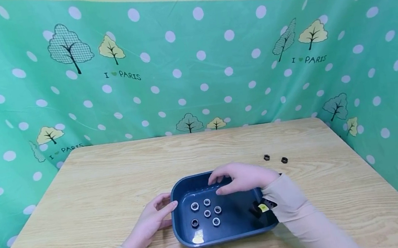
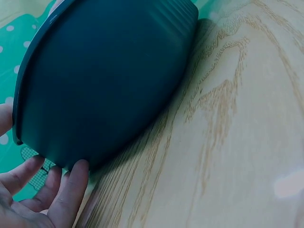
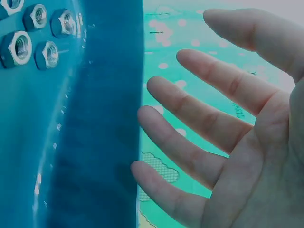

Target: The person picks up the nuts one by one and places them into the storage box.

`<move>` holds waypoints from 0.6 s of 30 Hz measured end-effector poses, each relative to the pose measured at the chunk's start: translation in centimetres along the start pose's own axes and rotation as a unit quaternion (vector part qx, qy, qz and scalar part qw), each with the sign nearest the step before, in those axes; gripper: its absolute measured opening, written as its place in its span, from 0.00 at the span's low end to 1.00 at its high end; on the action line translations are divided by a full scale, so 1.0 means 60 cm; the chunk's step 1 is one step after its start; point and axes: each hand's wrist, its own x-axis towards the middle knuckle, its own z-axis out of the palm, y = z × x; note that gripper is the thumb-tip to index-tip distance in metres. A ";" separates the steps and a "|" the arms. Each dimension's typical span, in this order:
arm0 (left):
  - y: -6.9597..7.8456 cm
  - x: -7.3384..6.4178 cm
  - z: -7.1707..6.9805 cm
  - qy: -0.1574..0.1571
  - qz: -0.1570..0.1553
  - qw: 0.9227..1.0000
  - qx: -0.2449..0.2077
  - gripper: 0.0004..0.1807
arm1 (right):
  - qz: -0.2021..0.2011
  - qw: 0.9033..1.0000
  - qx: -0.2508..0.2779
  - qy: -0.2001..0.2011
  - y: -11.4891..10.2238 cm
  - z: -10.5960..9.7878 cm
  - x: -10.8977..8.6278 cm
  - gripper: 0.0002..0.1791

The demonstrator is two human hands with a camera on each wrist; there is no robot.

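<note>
A dark blue rectangular tray (image 1: pixel 236 233) stands on the table, with several hex nuts (image 1: pixel 207 213) lying in its left half. Most are silvery; one darker nut (image 1: pixel 195 223) is at the lower left of the group. My left hand (image 1: pixel 153 216) holds the tray's left end, thumb over the rim and fingers against the outer wall (image 2: pixel 104 95). Over the tray's far side hovers my right hand (image 1: pixel 241 177), nothing in it. Its fingers are spread and gently bent, as the right wrist view shows.
Two black nuts (image 1: pixel 266 157) (image 1: pixel 284 160) lie on the wooden table (image 1: pixel 121 167) beyond the tray's right end. A green dotted curtain (image 1: pixel 185 79) hangs along the table's back and sides.
</note>
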 end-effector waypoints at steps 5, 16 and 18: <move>-0.001 0.001 -0.001 -0.003 -0.001 1.000 0.003 0.28 | 0.010 1.000 -0.006 0.012 0.006 -0.016 -0.021 0.16; -0.002 0.002 -0.001 0.010 -0.006 1.000 0.005 0.28 | 0.018 0.997 -0.013 0.078 0.055 -0.038 -0.067 0.12; -0.003 0.003 -0.001 0.008 -0.005 1.000 0.005 0.28 | 0.021 0.996 -0.003 0.090 0.066 -0.040 -0.075 0.12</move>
